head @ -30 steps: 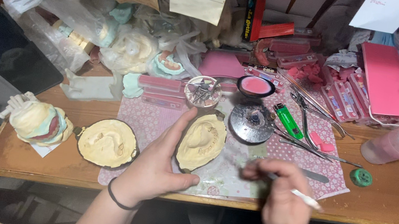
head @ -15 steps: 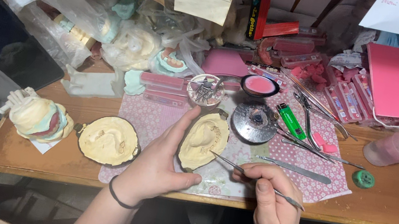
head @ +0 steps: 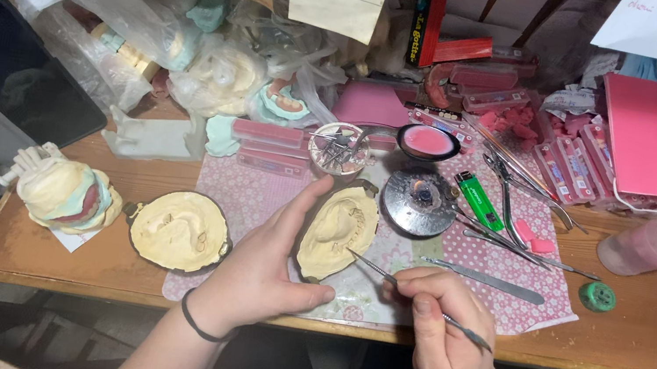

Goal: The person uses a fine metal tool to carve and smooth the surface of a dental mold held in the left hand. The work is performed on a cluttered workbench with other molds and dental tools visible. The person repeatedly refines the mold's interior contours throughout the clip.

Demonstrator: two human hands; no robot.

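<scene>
Bare forearms (black band [head: 196, 324] on left wrist).

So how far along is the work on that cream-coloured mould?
Looks mid-way. Done: a second cream plaster mould in a dark round flask lies aside. In hand: the left hand steadies the tilted cream plaster mould while the right hand touches a thin metal pick to its edge. How much carving remains cannot be told.

Bare wood lies right of the scalpel [head: 483, 280]; the burner dish [head: 419, 202] crowds behind.
</scene>
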